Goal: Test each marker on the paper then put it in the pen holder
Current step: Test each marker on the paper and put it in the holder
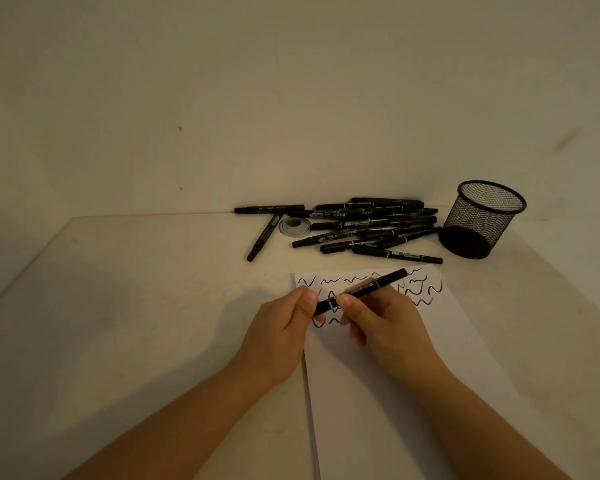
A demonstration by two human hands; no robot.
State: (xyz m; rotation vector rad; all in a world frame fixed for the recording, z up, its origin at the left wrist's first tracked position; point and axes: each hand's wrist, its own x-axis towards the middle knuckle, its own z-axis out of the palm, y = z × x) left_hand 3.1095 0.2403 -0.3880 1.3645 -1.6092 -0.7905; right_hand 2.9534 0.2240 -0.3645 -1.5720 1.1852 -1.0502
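A black marker [371, 286] is held slantwise over the white paper [378, 375], its far end pointing up and right. My left hand [281, 327] pinches its near end, which looks like the cap. My right hand [381, 323] grips the barrel just beside it. The paper's top part carries several black squiggles [421, 289]. A pile of black markers [368, 226] lies behind the paper by the wall. The black mesh pen holder [478, 220] stands at the back right and looks empty.
Two more markers [267, 230] lie apart to the left of the pile. A small round clear lid-like object [294, 226] sits between them and the pile. The pale table meets the wall right behind the markers.
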